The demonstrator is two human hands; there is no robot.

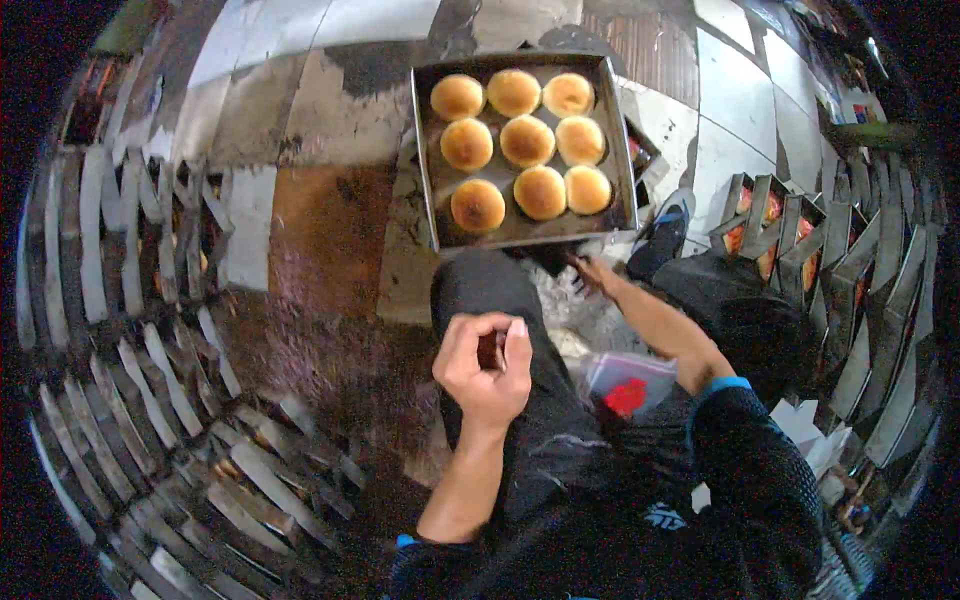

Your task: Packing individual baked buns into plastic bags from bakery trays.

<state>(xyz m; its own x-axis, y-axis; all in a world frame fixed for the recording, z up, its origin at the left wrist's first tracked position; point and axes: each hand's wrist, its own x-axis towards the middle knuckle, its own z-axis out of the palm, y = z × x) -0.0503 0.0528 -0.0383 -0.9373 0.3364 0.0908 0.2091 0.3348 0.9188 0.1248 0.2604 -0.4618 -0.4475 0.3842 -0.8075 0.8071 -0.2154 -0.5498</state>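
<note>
A square metal baking tray (457, 240) lies before me, holding several round golden-brown buns (527, 141) spaced apart. My left hand (484, 367) is above my thigh, on the near side of the tray. Its fingers curl round to the thumb, and I see nothing between them. Just below the tray's near right edge is my right hand (589, 276). Its fingers are dim and partly hidden, so I cannot tell whether they hold anything. Between my legs sits a clear plastic bag (630, 386) with something bright red inside, close to my right forearm.
Stacked metal trays (112, 232) crowd the left side, some with baked goods inside. More trays (817, 232), a few showing red-topped items, stand at the right. Worn tiles and brown patches cover the floor (322, 232). A sandalled foot (664, 232) is right of the tray.
</note>
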